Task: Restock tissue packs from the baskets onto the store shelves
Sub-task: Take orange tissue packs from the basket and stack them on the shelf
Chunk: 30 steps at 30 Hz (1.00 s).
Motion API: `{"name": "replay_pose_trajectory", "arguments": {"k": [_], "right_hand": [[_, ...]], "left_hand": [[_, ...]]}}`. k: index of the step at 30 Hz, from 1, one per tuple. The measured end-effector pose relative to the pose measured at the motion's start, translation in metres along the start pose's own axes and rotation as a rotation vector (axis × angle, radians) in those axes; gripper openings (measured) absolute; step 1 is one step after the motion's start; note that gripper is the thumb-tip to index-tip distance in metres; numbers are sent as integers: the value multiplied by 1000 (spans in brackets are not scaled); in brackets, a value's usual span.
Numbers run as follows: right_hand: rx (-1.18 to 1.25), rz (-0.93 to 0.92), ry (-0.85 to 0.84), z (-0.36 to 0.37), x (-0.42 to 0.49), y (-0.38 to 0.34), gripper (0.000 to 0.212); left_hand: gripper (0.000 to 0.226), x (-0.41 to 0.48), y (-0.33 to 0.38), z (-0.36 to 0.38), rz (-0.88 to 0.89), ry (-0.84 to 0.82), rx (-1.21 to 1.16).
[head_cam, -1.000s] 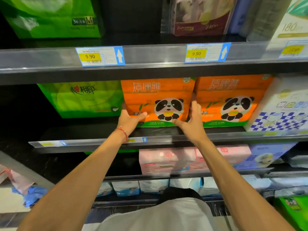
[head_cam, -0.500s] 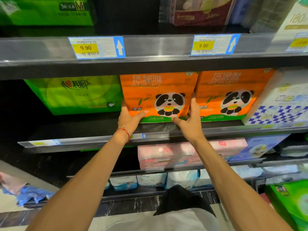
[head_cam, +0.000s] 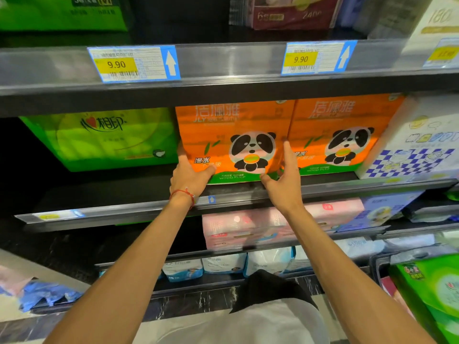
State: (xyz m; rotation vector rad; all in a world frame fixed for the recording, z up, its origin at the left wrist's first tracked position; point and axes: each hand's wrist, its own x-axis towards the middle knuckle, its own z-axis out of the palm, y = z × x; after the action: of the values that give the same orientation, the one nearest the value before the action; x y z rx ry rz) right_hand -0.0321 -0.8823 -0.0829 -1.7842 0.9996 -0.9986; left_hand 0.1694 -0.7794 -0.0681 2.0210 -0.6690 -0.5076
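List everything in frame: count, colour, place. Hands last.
orange panda pack: 1, orange, middle shelf, held at both sides
second orange panda pack: 1, orange, touching its right side
green pack: 1, green, middle shelf, left
checkered pack: 1, white and blue, middle shelf, right
price tags: 2 clear, yellow and blue, upper shelf edge
pink packs: count unclear, shelf below
left hand: red wrist string, on pack's left edge
right hand: on pack's right edge

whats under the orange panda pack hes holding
The orange panda pack rests on the dark shelf, held between the left hand and right hand. Whether anything sits behind it cannot be seen.
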Motion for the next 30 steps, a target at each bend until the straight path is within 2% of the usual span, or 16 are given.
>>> {"name": "replay_pose_trajectory", "arguments": {"k": [5, 11, 14, 22, 26, 30], "right_hand": [[-98, -27, 35, -1, -15, -10, 91], [-169, -63, -14, -7, -32, -16, 88], [-264, -64, -52, -14, -39, -23, 85], [-644, -164, -100, -37, -63, -40, 71], [-845, -225, -104, -52, -86, -49, 69], [-982, -272, -160, -72, -118, -60, 74]], "left_hand": [[97, -7, 1, -8, 4, -35, -41], [84, -29, 1, -16, 50, 3, 51], [77, -46, 7, -19, 121, 46, 157], [84, -77, 5, -23, 379, 84, 507], [73, -104, 6, -27, 626, 4, 863], [69, -136, 7, -33, 694, -74, 976]]}}
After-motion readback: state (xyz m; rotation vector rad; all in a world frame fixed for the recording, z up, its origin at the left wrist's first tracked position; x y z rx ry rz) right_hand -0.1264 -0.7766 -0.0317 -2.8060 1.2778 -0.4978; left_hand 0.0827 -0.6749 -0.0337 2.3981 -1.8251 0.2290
